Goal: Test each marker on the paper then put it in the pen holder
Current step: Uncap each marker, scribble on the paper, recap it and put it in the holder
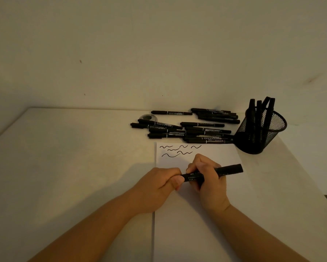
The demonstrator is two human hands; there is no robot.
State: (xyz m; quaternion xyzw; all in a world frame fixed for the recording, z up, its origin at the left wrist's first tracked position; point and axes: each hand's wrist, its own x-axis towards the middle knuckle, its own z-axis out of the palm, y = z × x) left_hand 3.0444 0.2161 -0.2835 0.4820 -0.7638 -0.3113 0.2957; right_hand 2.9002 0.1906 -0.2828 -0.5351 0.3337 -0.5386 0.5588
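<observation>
So both hands are on 1 marker (211,173) over the paper (196,214): the left hand (158,186) pinches its left end, cap I'd guess, while the right hand (208,178) is wrapped round the barrel. Can't tell if it's being uncapped or recapped. Progress-wise, I count about 6 squiggles (177,151) at the top of the sheet, and roughly 4 markers stand in the mesh pen holder (260,133). A big pile of markers (187,127) lies on the tabletop (64,167) behind the paper, so most of the job is left.
</observation>
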